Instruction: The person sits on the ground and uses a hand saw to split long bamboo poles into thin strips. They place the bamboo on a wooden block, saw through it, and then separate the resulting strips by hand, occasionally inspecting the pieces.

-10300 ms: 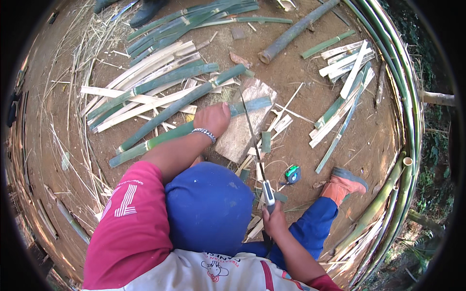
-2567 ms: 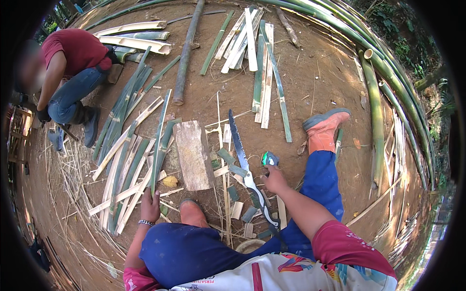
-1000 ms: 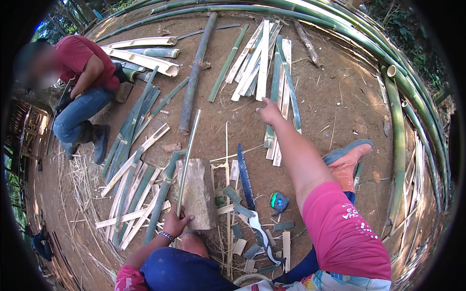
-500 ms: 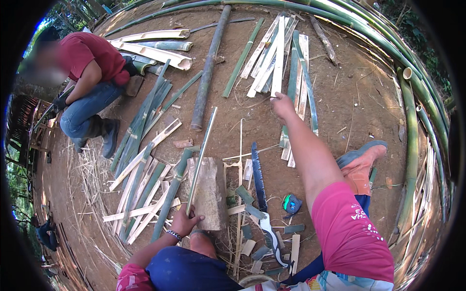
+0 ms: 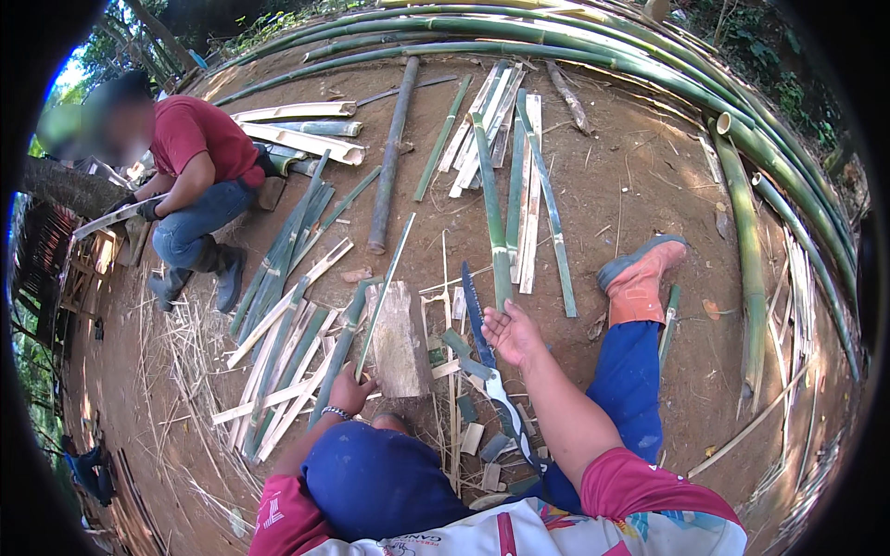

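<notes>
While the left hand (image 5: 350, 389) clasps a strip (image 5: 387, 292), the right hand (image 5: 514, 334) splays its fingers near a green slat (image 5: 492, 208). Contact is unclear.

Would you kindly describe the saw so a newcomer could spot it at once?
Find the wooden block beyond the wearer's blue-trousered left knee. Between it and the right hand lies the saw. Its dark toothed blade and curved white-and-black handle set it apart from the small bamboo offcuts around it.

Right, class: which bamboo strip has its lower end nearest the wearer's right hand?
The broad green strip whose lower end is at the right hand; the green and pale strips to its right stop clear of that hand.
</notes>
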Tool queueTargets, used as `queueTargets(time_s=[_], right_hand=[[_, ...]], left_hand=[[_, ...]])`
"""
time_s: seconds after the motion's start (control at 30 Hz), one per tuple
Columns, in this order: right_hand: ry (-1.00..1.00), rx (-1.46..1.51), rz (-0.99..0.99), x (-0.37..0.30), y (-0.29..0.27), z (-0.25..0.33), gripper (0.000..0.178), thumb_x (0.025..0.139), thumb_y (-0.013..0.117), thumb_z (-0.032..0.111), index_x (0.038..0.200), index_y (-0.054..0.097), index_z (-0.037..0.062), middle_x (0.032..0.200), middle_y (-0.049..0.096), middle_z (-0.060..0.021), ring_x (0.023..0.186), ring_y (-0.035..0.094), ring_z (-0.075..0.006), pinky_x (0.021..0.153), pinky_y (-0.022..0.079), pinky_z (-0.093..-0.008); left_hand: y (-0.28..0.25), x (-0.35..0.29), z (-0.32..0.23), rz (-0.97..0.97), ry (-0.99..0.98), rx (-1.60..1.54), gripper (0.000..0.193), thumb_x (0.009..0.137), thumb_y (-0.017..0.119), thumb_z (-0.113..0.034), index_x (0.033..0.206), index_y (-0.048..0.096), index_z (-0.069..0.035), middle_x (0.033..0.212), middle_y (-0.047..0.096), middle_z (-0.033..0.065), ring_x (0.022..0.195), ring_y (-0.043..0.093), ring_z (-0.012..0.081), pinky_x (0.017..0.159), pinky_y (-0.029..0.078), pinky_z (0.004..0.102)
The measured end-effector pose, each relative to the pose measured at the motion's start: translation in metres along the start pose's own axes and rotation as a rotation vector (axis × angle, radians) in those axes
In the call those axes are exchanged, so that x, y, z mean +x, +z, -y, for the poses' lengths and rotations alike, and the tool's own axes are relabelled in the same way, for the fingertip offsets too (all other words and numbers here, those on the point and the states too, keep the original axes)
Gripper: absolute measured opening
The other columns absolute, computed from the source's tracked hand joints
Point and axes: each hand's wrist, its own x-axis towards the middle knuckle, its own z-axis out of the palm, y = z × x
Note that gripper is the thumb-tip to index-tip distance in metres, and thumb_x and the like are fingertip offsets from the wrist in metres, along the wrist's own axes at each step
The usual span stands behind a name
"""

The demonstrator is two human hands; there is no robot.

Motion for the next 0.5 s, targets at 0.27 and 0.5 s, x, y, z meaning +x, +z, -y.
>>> queueTargets(time_s=[0.27,0.5], right_hand=[[0.356,-0.5,0.215,-0.045,-0.008,-0.025,0.031,0.095,0.062,0.008,0.123,0.05,0.0054,0.105,0.071,-0.0165,0.083,0.074,-0.0266,0.084,0.062,-0.0483],[0.151,-0.662,0.238,-0.06,0.049,-0.043,0.021,0.098,0.054,0.012,0.118,0.049,0.0068,0.097,0.068,-0.0109,0.079,0.07,-0.0207,0.07,0.062,-0.0432]], left_hand=[[-0.097,-0.052,-0.028,-0.407,0.072,-0.004,0.036,0.083,0.079,-0.024,0.106,0.064,-0.001,0.075,0.066,0.0145,0.07,0.065,0.028,0.07,0.051,0.0413],[-0.225,-0.088,-0.118,-0.66,0.348,-0.248,0.037,0.094,0.071,-0.027,0.12,0.064,-0.002,0.079,0.066,0.0065,0.068,0.061,0.0174,0.066,0.051,0.0338]])
